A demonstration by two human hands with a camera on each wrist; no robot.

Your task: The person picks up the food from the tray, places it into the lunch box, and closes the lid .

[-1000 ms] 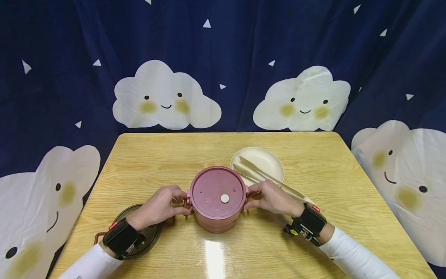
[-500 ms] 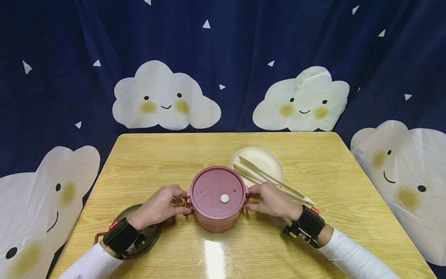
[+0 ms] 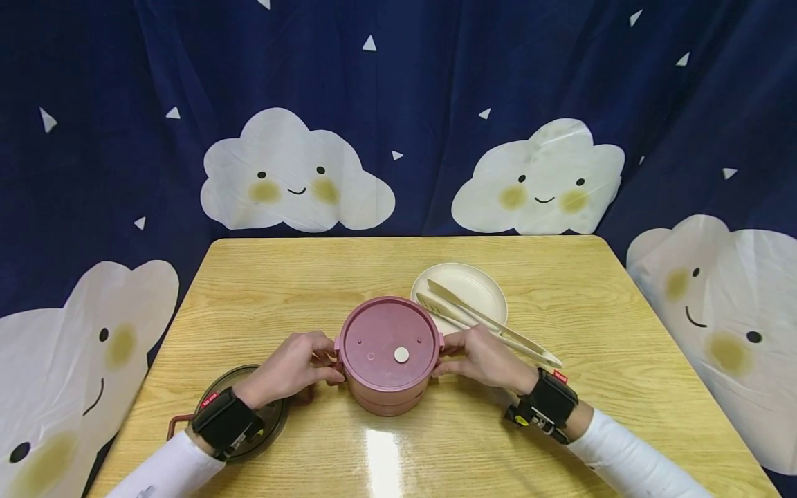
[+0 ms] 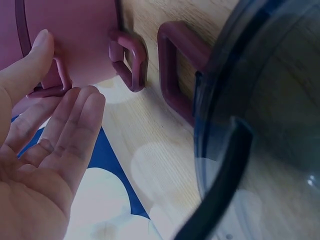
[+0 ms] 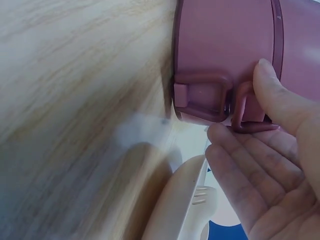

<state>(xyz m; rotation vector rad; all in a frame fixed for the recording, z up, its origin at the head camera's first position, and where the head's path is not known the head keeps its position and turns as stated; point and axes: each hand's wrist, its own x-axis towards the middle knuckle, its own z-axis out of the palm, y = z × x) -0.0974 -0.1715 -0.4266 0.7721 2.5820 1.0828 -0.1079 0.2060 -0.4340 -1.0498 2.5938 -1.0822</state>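
Note:
A maroon two-tier pot (image 3: 386,398) stands upright mid-table, with looped side handles on both tiers and a white dot on its flat top. At its left side my left hand (image 3: 292,366) pinches the upper handle (image 4: 62,75), thumb on the pot side and fingers behind. The lower loop handle (image 4: 135,65) beneath is untouched. On the opposite side, my right hand (image 3: 482,356) holds the other upper handle (image 5: 242,107) between thumb and fingers. Its lower neighbour (image 5: 205,97) hangs against the pot wall.
A round see-through dark item (image 3: 268,429) with maroon side handles (image 4: 172,70) lies under my left forearm. Behind the pot is a cream plate (image 3: 479,287), with a cream knife (image 3: 492,321) and fork (image 3: 436,304) across it, close to my right hand.
My left hand has shifted very slightly right, its thumb coming closer in to the pot. The right wrist has edged slightly left. The pot has stayed in place.

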